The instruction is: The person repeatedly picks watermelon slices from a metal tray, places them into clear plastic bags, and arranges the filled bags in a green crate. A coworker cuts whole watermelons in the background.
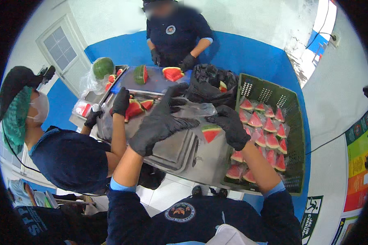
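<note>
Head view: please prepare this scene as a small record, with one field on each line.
Left hand: black-gloved, thumb and fingers spread
Right hand: black-gloved, fingers at clear plastic; firmness of hold unclear
Below the plastic: red watermelon wedge with green rind
Right side: green crate holding many wrapped wedges
Beyond the hands: black bag, blue cutting board
Co-workers: one person at left; another opposite, gloved hands near cut watermelon

Left hand and right hand are gloved black; wrapper clear, wedges red with green rind, crate dark green, tabletop silver-grey, poster banded green, yellow, orange, red.
</note>
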Motion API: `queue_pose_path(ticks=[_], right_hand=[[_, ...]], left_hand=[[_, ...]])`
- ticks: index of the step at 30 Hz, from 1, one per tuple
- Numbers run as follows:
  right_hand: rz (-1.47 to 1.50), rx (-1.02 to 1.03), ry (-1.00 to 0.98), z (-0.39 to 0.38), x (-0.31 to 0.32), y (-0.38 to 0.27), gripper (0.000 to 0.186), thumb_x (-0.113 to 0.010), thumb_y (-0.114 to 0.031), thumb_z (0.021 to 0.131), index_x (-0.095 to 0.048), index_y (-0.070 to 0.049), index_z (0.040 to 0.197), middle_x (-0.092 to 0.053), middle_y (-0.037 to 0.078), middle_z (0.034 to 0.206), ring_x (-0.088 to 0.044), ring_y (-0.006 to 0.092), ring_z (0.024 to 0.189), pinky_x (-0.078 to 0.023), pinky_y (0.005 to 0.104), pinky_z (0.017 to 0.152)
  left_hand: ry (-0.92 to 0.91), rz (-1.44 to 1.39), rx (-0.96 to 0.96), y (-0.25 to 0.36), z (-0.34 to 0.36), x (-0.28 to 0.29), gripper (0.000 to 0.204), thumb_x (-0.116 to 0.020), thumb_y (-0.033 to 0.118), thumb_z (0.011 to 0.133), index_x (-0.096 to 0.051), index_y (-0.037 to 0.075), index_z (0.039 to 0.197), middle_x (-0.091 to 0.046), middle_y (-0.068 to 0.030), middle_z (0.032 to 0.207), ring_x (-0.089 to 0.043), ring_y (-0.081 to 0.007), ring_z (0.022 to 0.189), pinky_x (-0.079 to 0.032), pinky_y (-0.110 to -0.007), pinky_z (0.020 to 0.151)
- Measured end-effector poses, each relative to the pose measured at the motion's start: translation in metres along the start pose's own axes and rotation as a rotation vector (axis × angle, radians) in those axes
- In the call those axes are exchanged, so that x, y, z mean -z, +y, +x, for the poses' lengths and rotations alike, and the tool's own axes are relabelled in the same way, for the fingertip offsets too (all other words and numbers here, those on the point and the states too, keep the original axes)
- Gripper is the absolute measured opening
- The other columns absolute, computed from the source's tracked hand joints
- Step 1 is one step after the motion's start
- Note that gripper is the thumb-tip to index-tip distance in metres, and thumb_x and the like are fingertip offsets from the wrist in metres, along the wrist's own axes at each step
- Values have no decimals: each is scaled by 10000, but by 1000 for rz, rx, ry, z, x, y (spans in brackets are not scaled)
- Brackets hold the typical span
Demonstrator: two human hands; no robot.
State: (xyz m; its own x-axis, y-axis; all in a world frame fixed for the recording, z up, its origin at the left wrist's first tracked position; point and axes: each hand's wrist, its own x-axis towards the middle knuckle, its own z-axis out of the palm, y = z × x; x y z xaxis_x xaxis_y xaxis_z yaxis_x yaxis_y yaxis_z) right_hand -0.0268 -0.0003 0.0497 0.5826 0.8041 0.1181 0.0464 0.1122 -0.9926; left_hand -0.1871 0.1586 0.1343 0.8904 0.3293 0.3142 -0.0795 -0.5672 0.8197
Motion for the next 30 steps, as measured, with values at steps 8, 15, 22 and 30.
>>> queue_pose_path(ticks=[8, 15, 22, 30], right_hand=[[50, -150, -168, -22, 23, -14, 428, -716, -87, 778, -558, -40, 1173, -613, 62, 1112, -558, 164, 1048, -446, 336, 939], [131, -127, -71, -36, 70, 10, 410, -600, -159, 869, -525, -6, 1242, -601, 67, 1138, -567, 173, 1018, -447, 320, 913], [-560, 608, -97, -62, 159, 14, 419, -540, -150, 879, -498, -39, 1281, -597, 77, 1183, -567, 180, 1056, -435, 309, 935], [481, -405, -119, -41, 282, 19, 553, -476, -466, 905, -472, -97, 1317, -601, 138, 1184, -583, 283, 1055, -465, 414, 889]], left_hand=[[-164, 70, 94, 28, 40, -45, 353, -700, 218, 825, -641, 4, 1100, -661, -117, 1029, -592, -162, 885, -473, -321, 813], [-369, 363, -389, 42, 40, -71, 348, -597, 111, 849, -593, 115, 1197, -632, -148, 1122, -572, -371, 1059, -476, -402, 889], [-415, 581, -763, 26, 53, -155, 541, -676, 162, 774, -503, 138, 1286, -560, -119, 1222, -575, -323, 1073, -474, -406, 905], [-298, 199, -139, -36, 186, -262, 535, -645, 394, 814, -567, 7, 1174, -620, -190, 1077, -604, -328, 971, -470, -404, 849]])
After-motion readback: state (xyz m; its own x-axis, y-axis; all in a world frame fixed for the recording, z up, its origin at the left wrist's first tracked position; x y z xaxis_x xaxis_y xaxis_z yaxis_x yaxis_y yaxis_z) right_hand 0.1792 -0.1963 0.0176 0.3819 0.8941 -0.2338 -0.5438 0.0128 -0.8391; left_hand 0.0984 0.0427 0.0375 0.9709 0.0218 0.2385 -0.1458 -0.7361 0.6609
